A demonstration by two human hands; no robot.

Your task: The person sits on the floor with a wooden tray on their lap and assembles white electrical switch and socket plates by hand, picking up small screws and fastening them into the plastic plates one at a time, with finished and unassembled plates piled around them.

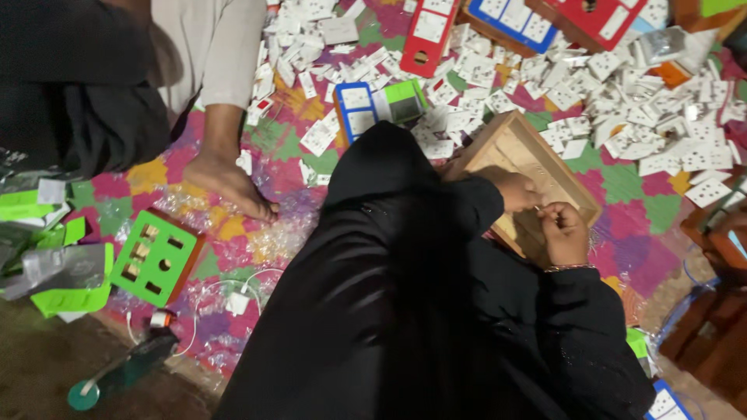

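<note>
On the patchwork floor mat of pink, green and yellow patches [622,183], a green square plastic frame with cut-out slots [156,258] is lying at the far left, just beyond another person's bare foot [229,183]. Farther right, the left hand [517,189] and right hand [566,233] are meeting over a shallow square wooden tray [506,148], fingertips pinched together on something too small to identify. Scattered white switch pieces [654,117] are covering the mat behind.

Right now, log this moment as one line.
left hand: on wooden box | right hand: pinching small part, unclear | around: white switch pieces, green plate, another person's foot
</note>
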